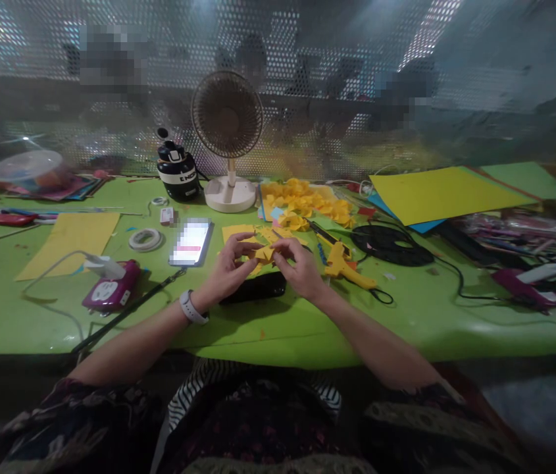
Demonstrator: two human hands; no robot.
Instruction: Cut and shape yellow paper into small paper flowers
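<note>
My left hand (231, 268) and my right hand (301, 268) meet above the middle of the table, both closed at the fingertips on a small folded piece of yellow paper (264, 254). Beneath and behind them lie yellow paper scraps (238, 232). A dark oblong object (268, 288), its kind unclear, rests just below my hands. Right of my right hand is a yellow glue gun (344, 266), with a utility knife (328, 236) beside it. Several yellow paper flowers (302, 197) are heaped farther back.
A fan (228, 187) and a dark bottle (177, 174) stand at the back. Left are a lit phone (191, 242), a tape roll (145, 239) and a purple power strip (112, 289). To the right are a black cable coil (391, 245), coloured sheets (445, 191) and another purple power strip (524, 289).
</note>
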